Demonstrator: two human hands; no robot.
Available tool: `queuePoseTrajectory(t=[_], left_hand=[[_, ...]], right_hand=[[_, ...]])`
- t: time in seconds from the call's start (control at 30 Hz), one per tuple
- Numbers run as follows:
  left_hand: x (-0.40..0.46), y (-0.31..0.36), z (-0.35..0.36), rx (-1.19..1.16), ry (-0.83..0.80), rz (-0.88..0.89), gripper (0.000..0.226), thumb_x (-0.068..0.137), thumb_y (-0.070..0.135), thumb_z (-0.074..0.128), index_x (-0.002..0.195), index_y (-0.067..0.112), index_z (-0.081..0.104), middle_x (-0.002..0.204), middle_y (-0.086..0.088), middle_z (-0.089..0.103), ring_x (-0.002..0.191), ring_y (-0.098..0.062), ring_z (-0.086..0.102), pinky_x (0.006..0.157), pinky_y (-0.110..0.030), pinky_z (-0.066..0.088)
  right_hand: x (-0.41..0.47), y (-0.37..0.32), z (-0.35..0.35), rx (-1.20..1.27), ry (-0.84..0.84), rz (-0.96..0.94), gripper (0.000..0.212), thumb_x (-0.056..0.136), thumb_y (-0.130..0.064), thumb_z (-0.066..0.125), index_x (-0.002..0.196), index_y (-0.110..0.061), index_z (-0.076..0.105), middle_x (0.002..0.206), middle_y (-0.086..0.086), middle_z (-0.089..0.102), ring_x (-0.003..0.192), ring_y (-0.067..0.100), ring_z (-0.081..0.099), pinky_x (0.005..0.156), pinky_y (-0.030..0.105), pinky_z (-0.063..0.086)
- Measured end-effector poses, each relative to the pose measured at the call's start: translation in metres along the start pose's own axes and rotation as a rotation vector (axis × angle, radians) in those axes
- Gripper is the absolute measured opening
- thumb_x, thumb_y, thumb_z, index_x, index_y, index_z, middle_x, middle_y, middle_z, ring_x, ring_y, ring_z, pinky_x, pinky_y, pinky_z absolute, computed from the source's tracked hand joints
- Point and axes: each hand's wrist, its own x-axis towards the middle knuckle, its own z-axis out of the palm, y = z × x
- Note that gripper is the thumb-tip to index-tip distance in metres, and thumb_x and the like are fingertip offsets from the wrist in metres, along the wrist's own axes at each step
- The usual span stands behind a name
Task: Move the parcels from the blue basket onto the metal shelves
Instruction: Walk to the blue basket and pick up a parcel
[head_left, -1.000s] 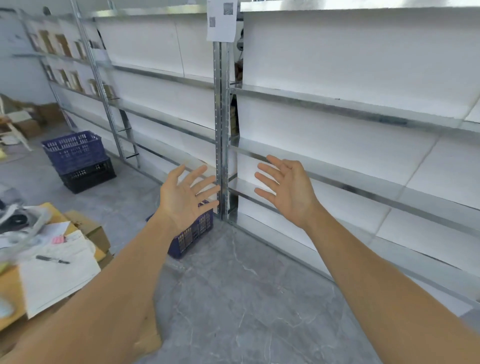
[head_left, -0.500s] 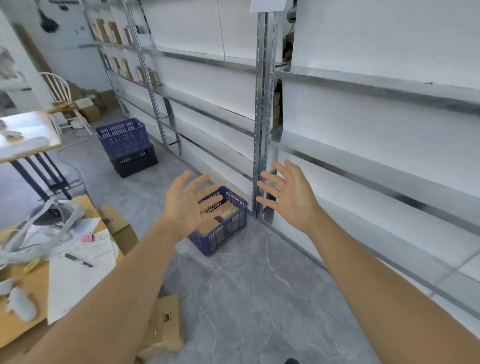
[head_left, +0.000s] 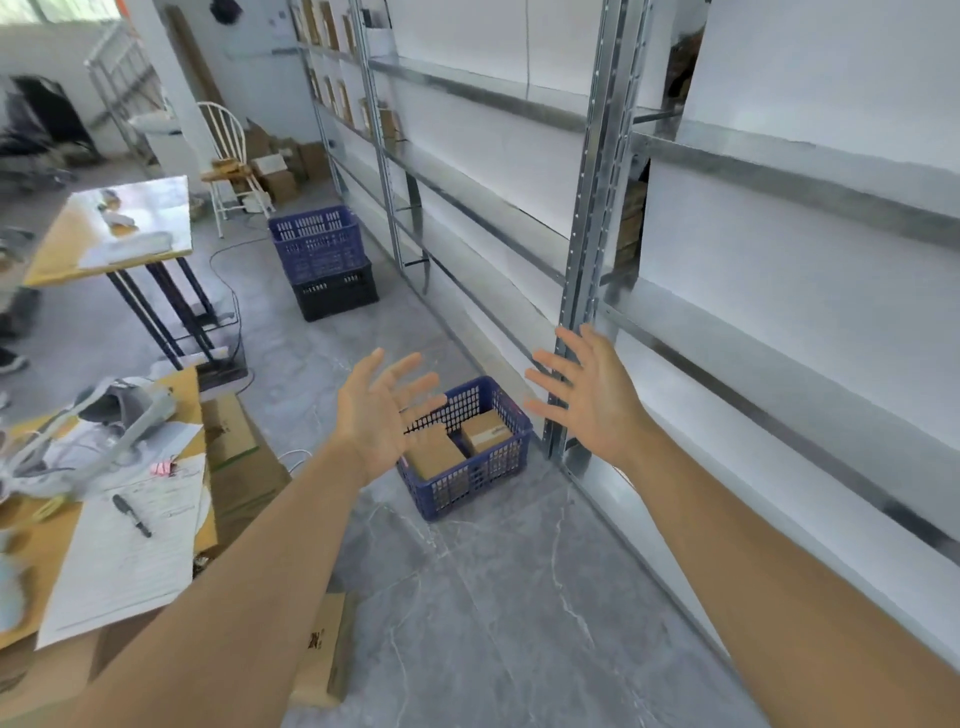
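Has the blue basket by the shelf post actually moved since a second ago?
No. The blue basket sits at the foot of the same shelf post; only the camera view shifted, bringing it into fuller view.

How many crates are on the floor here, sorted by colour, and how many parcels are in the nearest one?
Blue crates: 2, the near one by the shelf post and the far one
Black crates: 1, under the far blue one
Parcels in the near crate: 2 visible
Total: 5

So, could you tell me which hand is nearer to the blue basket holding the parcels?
Left. The left hand overlaps the blue basket's left rim; the right hand hangs apart, upper right.
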Motion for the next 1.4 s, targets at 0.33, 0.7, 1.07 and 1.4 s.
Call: queuePoseTrajectory(t=[0.33,0.7,1.07,1.4], left_hand=[[0.057,0.005,0.011,-0.070,0.112,0.024,0.047,0.102,0.059,0.042,0.123,0.028,0.071,0.132,-0.010,0.073,0.122,-0.035,0.068,0.115,-0.062,0.043],[0.156,0.027,-0.028,-0.103,0.201,0.010,0.048,0.101,0.061,0.042,0.123,0.029,0.070,0.139,-0.010,0.067,0.125,-0.036,0.065,0.105,-0.058,0.051],[0.253,0.068,-0.084,-0.124,0.297,-0.063,0.050,0.104,0.060,0.037,0.130,0.028,0.067,0.141,-0.010,0.065,0.126,-0.036,0.063,0.115,-0.063,0.043],[0.312,0.084,-0.110,-0.143,0.405,-0.081,0.055,0.104,0.059,0.037,0.142,0.026,0.062,0.143,-0.011,0.064,0.127,-0.036,0.063,0.111,-0.059,0.048]], right_hand=[[0.089,-0.009,-0.016,-0.042,-0.104,0.083,0.057,0.108,-0.055,0.041,0.159,-0.029,0.041,0.140,0.005,0.061,0.129,0.028,0.061,0.102,0.054,0.055],[0.206,-0.004,0.012,-0.132,-0.148,0.118,0.060,0.107,-0.056,0.041,0.161,-0.029,0.037,0.140,0.004,0.060,0.135,0.029,0.056,0.111,0.056,0.049],[0.332,0.012,0.074,-0.204,-0.156,0.202,0.060,0.109,-0.057,0.034,0.162,-0.029,0.036,0.161,0.010,0.048,0.145,0.031,0.049,0.115,0.056,0.044],[0.414,0.020,0.089,-0.256,-0.167,0.254,0.061,0.109,-0.058,0.030,0.163,-0.029,0.036,0.161,0.009,0.049,0.146,0.030,0.048,0.117,0.056,0.043]])
